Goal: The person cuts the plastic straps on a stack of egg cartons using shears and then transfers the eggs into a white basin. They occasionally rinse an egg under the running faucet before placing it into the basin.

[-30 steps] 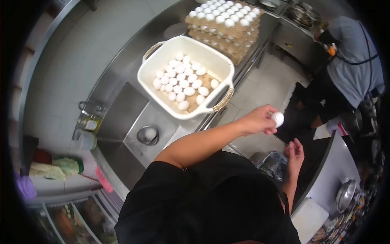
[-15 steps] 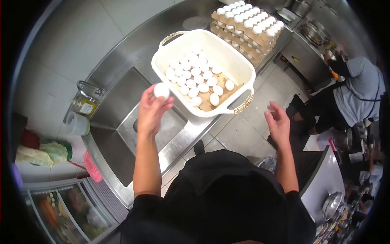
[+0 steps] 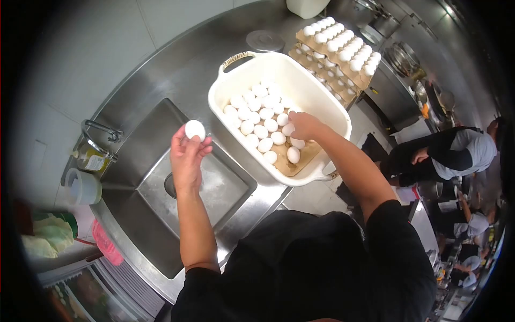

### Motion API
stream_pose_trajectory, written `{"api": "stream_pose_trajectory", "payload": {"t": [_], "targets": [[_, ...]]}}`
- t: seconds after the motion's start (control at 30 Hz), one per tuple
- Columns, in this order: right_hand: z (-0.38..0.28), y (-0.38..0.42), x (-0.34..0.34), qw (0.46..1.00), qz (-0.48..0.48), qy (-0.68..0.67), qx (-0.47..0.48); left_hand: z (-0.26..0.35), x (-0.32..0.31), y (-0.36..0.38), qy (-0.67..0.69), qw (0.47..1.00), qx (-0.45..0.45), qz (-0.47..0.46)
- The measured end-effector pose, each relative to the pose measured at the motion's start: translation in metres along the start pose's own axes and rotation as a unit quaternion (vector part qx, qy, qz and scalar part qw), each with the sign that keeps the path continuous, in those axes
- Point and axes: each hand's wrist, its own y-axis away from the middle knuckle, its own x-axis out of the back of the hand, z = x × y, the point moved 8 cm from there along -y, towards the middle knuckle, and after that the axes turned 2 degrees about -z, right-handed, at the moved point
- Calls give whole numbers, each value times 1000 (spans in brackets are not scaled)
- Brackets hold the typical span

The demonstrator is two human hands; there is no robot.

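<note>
My black-clad torso point(image 3: 300, 268) is nearest, with both bare forearms extending from short sleeves. My left hand point(image 3: 188, 158) is closed around a single white egg point(image 3: 195, 130), gripped between thumb and fingers and held above the metal sink point(image 3: 209, 182), near the rim on the tub's side. The sink's round drain lies partly hidden behind my left wrist.

My right hand point(image 3: 307, 126) reaches over the right wall of the white tub point(image 3: 322, 99), its fingers bent downward at the loose eggs point(image 3: 266, 114); whether they grip one, I cannot tell. These eggs form a cluster on the tub's floor, over a brown sheet point(image 3: 307, 155). The tub stands on the metal counter beside the sink, with a rope-wrapped handle at its far end.

Beyond the tub, close to its far right side, stand stacked cardboard trays point(image 3: 335, 56) of white eggs. A round lid point(image 3: 265, 41) lies flat on the counter just past the handle. To the left, a faucet point(image 3: 99, 134) curves beside a bottle of yellow liquid point(image 3: 91, 161). Farther right, co-workers in grey tops point(image 3: 465, 155) appear among pots and pans.
</note>
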Motion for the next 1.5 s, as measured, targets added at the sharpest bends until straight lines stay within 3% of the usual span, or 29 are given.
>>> {"api": "stream_pose_trajectory", "payload": {"t": [0.07,0.2,0.4,0.5,0.6,0.7,0.83,0.9,0.93,1.0,1.1,1.17,1.27,1.3,1.33,1.37,1.4,1.43,1.5], "targets": [[4,-4,-8,994,-51,-88,-28,5,7,-4,-6,1000,-5,6],[10,-13,-10,991,-38,-125,-30,-3,21,-17,-6,1000,-8,18],[18,-9,11,995,38,-67,-59,7,-36,-31,-50,998,-19,-15],[36,-3,30,895,-17,-425,-132,18,-82,-41,-77,993,-39,-76],[27,5,45,718,29,-693,-49,10,-133,-55,-111,981,-31,-158],[-2,18,60,644,-27,-764,-16,-22,-171,-67,-155,959,1,-239],[-20,26,59,698,-68,-713,-21,-56,-202,-66,-232,925,27,-300],[-16,31,58,721,-43,-691,-37,-62,-207,-65,-308,900,4,-308],[-18,31,56,734,-41,-676,-40,-66,-212,-67,-327,881,-63,-335],[-14,33,53,745,-6,-666,-41,-67,-215,-62,-357,864,-76,-347],[-23,34,51,748,-33,-662,-22,-57,-218,-51,-453,806,-131,-356],[-16,28,42,744,-29,-667,-25,-58,-213,-48,-467,812,-119,-330],[-17,27,36,730,-29,-683,-20,-13,-187,-34,-439,828,-195,-290],[-16,31,37,726,-19,-687,-32,14,-157,-29,-389,854,-274,-210],[-12,34,36,720,-7,-692,-47,34,-116,-31,-295,924,-182,-164],[-7,37,36,723,0,-689,-51,35,-61,-40,-321,906,-270,-52],[-3,39,38,725,8,-686,-54,56,-11,-38,-375,902,-209,36],[3,40,39,728,16,-683,-57,53,48,-41,-375,897,-211,101],[13,45,42,728,29,-683,-56,1,188,-55,-500,835,-50,222]]}}
